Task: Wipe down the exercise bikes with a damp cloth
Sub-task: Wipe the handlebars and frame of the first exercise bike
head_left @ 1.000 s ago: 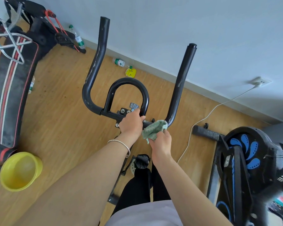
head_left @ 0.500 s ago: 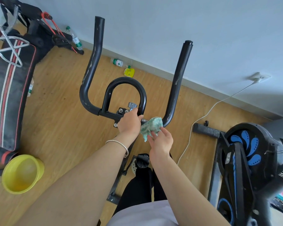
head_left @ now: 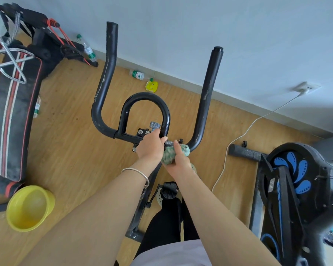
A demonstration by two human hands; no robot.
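Green cloth [head_left: 167,154], bunched in the curled right hand [head_left: 179,163], sits against the bike's crossbar [head_left: 127,138], which runs side to side, just right of the left hand [head_left: 149,146] gripping it.

**A:** Where's the free room around those bars?

**B:** From the crossbar [head_left: 127,138], there's an open gap at 1 o'clock between the loop [head_left: 146,96] and the right horn [head_left: 208,93]. There's bare floor [head_left: 69,150] at 9. The bolts [head_left: 140,131] and knob [head_left: 155,124] crowd the middle, the second bike [head_left: 296,179] blocks 3, and a yellow basin [head_left: 30,208] sits at 8.
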